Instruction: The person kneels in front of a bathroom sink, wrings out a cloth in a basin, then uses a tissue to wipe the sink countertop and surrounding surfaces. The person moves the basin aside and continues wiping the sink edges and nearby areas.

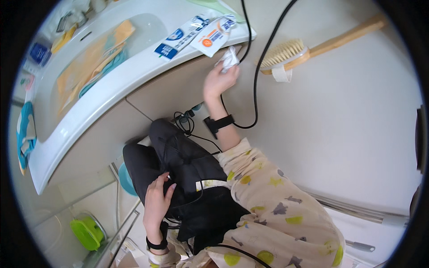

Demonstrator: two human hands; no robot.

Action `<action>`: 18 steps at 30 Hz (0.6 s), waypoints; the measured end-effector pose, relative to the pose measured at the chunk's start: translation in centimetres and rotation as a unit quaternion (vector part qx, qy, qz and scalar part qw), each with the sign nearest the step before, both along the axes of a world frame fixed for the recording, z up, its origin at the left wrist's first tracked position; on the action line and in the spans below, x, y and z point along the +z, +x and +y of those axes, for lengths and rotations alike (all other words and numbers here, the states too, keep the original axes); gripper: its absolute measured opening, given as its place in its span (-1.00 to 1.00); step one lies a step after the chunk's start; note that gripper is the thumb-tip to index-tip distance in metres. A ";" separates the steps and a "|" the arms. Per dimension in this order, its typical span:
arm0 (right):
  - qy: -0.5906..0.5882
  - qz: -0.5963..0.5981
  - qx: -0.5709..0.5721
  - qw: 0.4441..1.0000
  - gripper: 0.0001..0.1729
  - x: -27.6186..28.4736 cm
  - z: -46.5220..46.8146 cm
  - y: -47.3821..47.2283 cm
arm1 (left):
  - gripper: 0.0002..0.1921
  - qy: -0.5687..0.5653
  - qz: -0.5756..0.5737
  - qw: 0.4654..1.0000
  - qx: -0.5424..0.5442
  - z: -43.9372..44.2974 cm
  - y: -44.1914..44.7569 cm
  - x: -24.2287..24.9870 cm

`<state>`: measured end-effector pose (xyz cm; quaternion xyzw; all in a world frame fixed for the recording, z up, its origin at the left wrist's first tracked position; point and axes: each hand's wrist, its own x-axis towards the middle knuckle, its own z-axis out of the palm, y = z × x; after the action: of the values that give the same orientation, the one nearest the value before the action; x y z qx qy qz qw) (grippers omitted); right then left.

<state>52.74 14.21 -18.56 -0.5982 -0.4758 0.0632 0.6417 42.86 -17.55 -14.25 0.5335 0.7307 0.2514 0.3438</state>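
My right hand grips a crumpled white tissue or cloth against the cabinet front, just below the rim of the white washbasin. On the rim above it lie a blue-and-white packet and a white-and-orange packet. My left hand hovers at my dark trousers, its thumb and fingers apart, with nothing seen in it. An orange and teal cloth lies in the basin. Both wrists wear black straps.
Black cables hang beside the basin, near a wooden-handled bristle brush on the wall. A teal and white cloth drapes over the basin's left end. Below are a teal basin, a green container and a metal-edged glass panel.
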 end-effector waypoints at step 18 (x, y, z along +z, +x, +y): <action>-0.002 0.055 0.138 0.989 -0.64 0.7 -8.0 -6.7 | -0.20 0.269 -0.480 0.697 0.459 -4.5 -17.0 4.3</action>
<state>46.02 6.18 -17.86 -0.5242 -0.5175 0.1846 0.6507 25.82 -22.02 -9.95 0.0085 0.5219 0.7860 0.3313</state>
